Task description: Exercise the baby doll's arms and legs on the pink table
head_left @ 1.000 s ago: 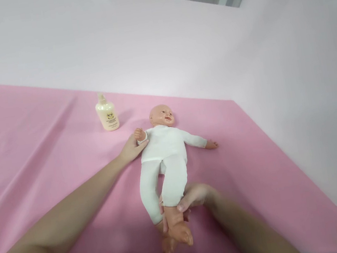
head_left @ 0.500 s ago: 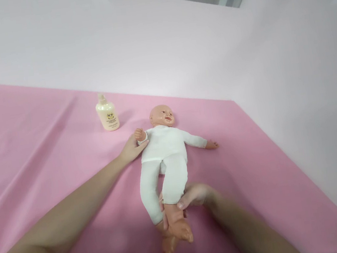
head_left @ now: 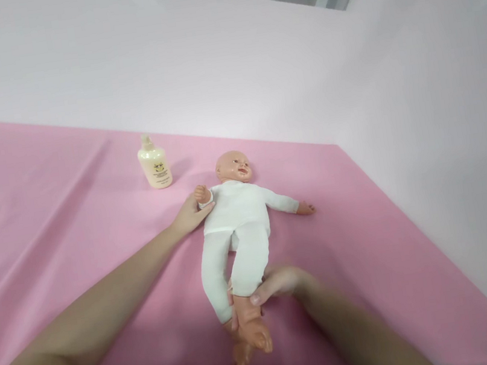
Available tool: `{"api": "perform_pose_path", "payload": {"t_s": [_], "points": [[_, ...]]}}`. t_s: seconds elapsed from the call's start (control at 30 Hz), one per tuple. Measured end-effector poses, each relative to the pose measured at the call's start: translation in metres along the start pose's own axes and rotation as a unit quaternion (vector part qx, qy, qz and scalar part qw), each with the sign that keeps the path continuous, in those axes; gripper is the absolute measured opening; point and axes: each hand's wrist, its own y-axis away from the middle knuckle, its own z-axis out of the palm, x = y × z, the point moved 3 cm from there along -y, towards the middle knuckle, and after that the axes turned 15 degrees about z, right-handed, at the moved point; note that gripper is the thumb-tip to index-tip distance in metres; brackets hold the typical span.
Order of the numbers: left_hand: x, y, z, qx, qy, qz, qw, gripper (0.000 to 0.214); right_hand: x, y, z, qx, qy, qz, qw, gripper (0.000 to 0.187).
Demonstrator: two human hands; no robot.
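Observation:
On its back lies a baby doll (head_left: 236,205) in a white long-sleeved top and white trousers, its bald head toward the far edge and turned to the right. My left hand (head_left: 188,215) is at the doll's bent arm on the left, thumb along the doll's side, other fingers mostly hidden behind the arm. Around the lower leg on the right, just above the bare foot, my right hand (head_left: 277,284) is closed, thumb in front and fingertips showing between the legs. That leg crosses over the other near the feet.
A cream-coloured pump bottle (head_left: 156,166) with a label stands left of the doll's head. Pink cloth (head_left: 66,190) with some creases covers the table. White walls (head_left: 226,63) rise behind and to the right, with a window opening above.
My right hand has shifted slightly left, carrying the doll's held lower leg and foot with it. The left hand and the bottle stay where they were.

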Motion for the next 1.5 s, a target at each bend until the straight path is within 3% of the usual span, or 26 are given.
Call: {"api": "perform_pose_path", "payload": {"t_s": [0.2, 0.53, 0.8, 1.03, 1.5], "points": [[0.002, 0.0, -0.001, -0.005, 0.002, -0.011, 1.0, 0.065, -0.004, 0.002, 0.0, 0.021, 0.011, 0.035, 0.999, 0.064], [0.005, 0.0, 0.0, 0.003, 0.001, -0.015, 1.0, 0.067, -0.007, -0.001, 0.005, 0.01, 0.001, 0.028, 1.0, 0.074], [0.006, -0.001, -0.002, -0.001, -0.002, -0.014, 1.0, 0.068, -0.003, 0.002, 0.011, 0.065, -0.023, 0.013, 0.998, 0.061], [0.006, -0.001, -0.001, -0.006, 0.003, -0.019, 1.0, 0.067, -0.01, 0.004, 0.015, 0.056, -0.022, 0.028, 0.998, 0.065], [0.007, -0.002, -0.002, -0.01, -0.004, -0.014, 1.0, 0.067, -0.008, 0.004, 0.016, 0.098, -0.041, 0.018, 0.994, 0.064]]}}
